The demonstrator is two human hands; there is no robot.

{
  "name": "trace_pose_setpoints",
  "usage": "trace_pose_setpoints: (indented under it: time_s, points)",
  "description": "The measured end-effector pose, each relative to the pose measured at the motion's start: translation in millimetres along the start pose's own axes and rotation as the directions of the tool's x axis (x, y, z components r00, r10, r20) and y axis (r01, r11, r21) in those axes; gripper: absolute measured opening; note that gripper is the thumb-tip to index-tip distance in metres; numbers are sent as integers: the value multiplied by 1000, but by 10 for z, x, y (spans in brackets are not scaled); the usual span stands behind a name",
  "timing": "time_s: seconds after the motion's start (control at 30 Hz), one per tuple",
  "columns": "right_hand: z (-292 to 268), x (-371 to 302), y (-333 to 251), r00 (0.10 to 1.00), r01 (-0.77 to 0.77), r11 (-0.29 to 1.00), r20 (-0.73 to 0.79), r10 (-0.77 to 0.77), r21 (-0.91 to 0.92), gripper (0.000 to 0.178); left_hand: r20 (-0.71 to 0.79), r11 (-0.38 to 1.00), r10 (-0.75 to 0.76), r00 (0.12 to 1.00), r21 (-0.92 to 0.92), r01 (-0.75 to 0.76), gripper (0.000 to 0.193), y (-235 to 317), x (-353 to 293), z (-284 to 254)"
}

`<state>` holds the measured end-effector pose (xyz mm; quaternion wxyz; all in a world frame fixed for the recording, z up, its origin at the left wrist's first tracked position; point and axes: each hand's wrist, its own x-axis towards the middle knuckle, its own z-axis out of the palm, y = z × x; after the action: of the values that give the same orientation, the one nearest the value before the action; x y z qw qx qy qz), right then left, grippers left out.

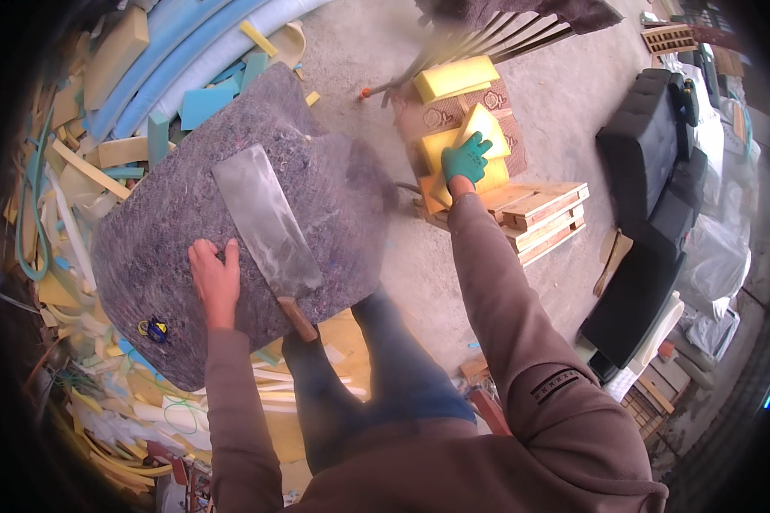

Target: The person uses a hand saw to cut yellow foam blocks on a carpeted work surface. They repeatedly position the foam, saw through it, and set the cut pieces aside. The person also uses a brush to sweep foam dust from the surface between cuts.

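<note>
Yellow foam block point(481, 137) sitting on wooden pallet point(539, 214); gloved right hand point(465, 159) gripping it, fingers clamping its edge. Bare left hand point(216, 278) pressing grey felt sheet point(171, 231) beside cleaver point(265, 227), fingers lying flat, together. Better keeping felt pinned, clear of blade.

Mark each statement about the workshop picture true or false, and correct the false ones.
1. The right hand wears a green glove. True.
2. The left hand is gloved too. False: it is bare.
3. The cleaver lies on the grey felt sheet. True.
4. The right hand grips the cleaver's handle. False: it is on a yellow foam piece, away from the cleaver.
5. The left hand rests flat on the felt beside the blade. True.
</note>
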<state>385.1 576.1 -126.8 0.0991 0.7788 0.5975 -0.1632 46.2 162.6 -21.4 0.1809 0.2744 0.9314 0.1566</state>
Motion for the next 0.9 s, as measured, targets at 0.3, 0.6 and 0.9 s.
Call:
trace_pose_setpoints:
  time_s: [0.3,0.6,0.9]
  points:
    - [-1000,-1835,-71,810,-123,4,103,-578,992,72,68,955,135,989,-274,-111,34,-214,-22,-116]
    - [-377,-3831,-533,588,-595,-160,291,-755,787,41,444,390,309,841,-866,313,44,-164,-1024,-1290]
    - [-13,-4998,-417,751,-57,339,264,-605,939,51,486,691,125,865,-668,275,57,-1248,-885,-1566]
